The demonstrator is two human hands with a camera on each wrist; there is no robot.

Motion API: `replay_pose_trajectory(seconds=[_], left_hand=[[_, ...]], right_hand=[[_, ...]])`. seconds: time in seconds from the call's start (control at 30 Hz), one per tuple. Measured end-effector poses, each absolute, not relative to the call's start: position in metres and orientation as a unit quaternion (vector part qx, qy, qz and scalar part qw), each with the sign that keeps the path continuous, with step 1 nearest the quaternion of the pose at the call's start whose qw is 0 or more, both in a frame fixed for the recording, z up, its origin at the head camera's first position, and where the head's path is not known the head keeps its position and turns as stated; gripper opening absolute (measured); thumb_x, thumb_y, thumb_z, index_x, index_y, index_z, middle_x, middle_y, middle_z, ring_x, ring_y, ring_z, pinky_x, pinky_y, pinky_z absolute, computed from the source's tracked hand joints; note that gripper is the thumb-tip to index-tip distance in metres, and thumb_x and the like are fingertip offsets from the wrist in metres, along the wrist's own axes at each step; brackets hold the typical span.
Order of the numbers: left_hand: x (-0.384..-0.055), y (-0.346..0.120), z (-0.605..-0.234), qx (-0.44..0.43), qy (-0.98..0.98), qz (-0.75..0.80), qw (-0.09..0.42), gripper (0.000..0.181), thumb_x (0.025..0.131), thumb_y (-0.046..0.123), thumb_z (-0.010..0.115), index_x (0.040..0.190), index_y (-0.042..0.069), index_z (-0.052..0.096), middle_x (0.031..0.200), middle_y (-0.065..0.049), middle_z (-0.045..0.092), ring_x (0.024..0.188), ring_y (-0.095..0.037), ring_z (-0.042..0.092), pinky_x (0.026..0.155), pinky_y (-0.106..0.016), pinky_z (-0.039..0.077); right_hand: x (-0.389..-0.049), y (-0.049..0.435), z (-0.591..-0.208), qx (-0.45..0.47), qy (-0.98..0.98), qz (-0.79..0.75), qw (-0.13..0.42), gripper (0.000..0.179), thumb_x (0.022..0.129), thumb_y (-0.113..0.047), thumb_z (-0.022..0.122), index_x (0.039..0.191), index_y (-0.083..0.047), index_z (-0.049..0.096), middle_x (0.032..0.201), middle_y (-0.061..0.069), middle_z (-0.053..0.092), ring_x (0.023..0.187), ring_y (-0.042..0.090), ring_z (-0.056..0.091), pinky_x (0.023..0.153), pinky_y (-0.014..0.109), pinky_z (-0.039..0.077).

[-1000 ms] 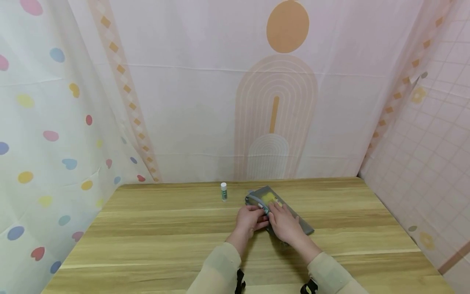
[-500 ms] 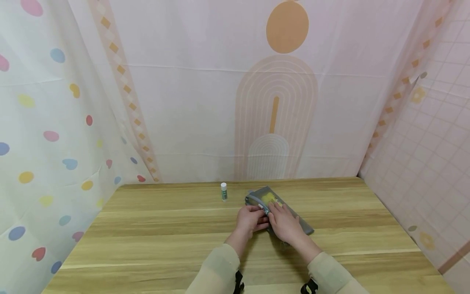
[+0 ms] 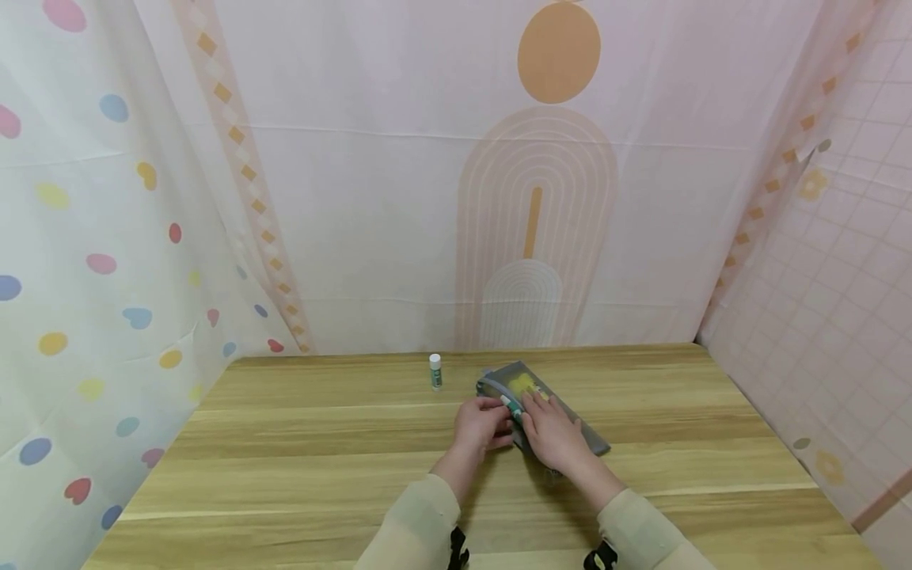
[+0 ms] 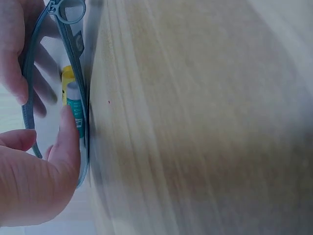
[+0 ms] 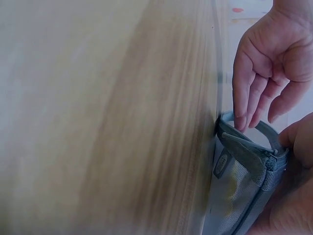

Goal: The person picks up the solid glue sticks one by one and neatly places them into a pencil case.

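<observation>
A grey mesh zipper pouch [image 3: 593,442] lies slanted on the table, its unzipped mouth facing left. My left hand [image 3: 479,426] is at that mouth; its fairly straight fingers reach into the opening, as the right wrist view shows. In the left wrist view, its index fingertip is at a green glue stick [image 4: 75,108] with a pale cap, inside the pouch; whether it touches cannot be told. Behind that stands a yellow-topped item [image 4: 67,76], partly hidden. My right hand [image 3: 554,431] holds the pouch from above, thumb at the zipper edge.
Another glue stick [image 3: 435,372], white-capped and upright, stands left of the pouch toward the back of the wooden table [image 3: 313,443]. Patterned curtains [image 3: 378,237] hang behind and on both sides. Black straps [image 3: 458,549] sit at the wrists.
My left hand has drawn back slightly to the left from the pouch mouth, and more of the green glue stick shows there. The right hand and the pouch stay nearly in place.
</observation>
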State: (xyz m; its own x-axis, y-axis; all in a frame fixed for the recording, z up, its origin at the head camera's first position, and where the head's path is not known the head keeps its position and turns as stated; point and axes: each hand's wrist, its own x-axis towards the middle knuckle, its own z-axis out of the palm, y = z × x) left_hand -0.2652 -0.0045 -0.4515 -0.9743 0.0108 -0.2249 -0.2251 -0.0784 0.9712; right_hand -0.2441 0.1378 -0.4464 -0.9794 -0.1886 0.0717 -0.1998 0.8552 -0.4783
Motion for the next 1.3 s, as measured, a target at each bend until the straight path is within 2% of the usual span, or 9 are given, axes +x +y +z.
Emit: replay_pose_trajectory(seconds=[0.4, 0.73, 0.83, 1.03, 1.3], left_hand=[[-0.264, -0.011, -0.45, -0.08, 0.696, 0.712, 0.048, 0.025, 0.089, -0.001, 0.063, 0.112, -0.01, 0.063, 0.087, -0.016, 0.067, 0.073, -0.018, 0.065, 0.06, -0.03, 0.061], [-0.264, -0.017, -0.446, -0.081, 0.698, 0.71, 0.04, 0.029, 0.089, 0.001, 0.064, 0.115, -0.011, 0.06, 0.094, -0.019, 0.068, 0.077, -0.023, 0.068, 0.062, -0.034, 0.06], [-0.266, -0.019, -0.447, -0.079, 0.706, 0.704, 0.02, 0.028, 0.088, 0.001, 0.065, 0.113, -0.012, 0.061, 0.091, -0.017, 0.069, 0.076, -0.024, 0.069, 0.063, -0.032, 0.059], [-0.268, -0.022, -0.447, -0.073, 0.741, 0.666, -0.042, 0.028, 0.085, 0.001, 0.069, 0.108, -0.014, 0.064, 0.085, -0.012, 0.068, 0.07, -0.016, 0.062, 0.063, -0.025, 0.053], [-0.267, -0.032, -0.445, -0.065, 0.816, 0.567, -0.09, 0.031, 0.088, 0.012, 0.072, 0.113, -0.006, 0.066, 0.093, -0.013, 0.07, 0.083, -0.025, 0.066, 0.075, -0.038, 0.057]], right_hand=[[-0.244, 0.137, -0.446, 0.099, -0.964, 0.247, 0.01, 0.043, 0.106, -0.022, 0.041, 0.145, -0.005, 0.048, 0.15, 0.022, 0.042, 0.139, 0.047, 0.03, 0.095, 0.084, 0.025], [-0.244, 0.137, -0.446, 0.099, -0.964, 0.247, 0.012, 0.043, 0.106, -0.022, 0.042, 0.145, -0.004, 0.048, 0.149, 0.023, 0.042, 0.139, 0.048, 0.03, 0.094, 0.084, 0.025], [-0.244, 0.137, -0.446, 0.099, -0.964, 0.247, 0.014, 0.043, 0.106, -0.021, 0.042, 0.145, -0.004, 0.048, 0.149, 0.023, 0.042, 0.139, 0.048, 0.031, 0.094, 0.085, 0.025], [-0.243, 0.137, -0.446, 0.104, -0.963, 0.249, 0.018, 0.043, 0.106, -0.021, 0.043, 0.144, -0.003, 0.049, 0.148, 0.023, 0.043, 0.138, 0.049, 0.031, 0.093, 0.085, 0.025], [-0.241, 0.137, -0.444, 0.11, -0.963, 0.248, 0.016, 0.042, 0.107, -0.02, 0.042, 0.145, -0.003, 0.048, 0.148, 0.025, 0.042, 0.138, 0.049, 0.031, 0.093, 0.085, 0.025]])
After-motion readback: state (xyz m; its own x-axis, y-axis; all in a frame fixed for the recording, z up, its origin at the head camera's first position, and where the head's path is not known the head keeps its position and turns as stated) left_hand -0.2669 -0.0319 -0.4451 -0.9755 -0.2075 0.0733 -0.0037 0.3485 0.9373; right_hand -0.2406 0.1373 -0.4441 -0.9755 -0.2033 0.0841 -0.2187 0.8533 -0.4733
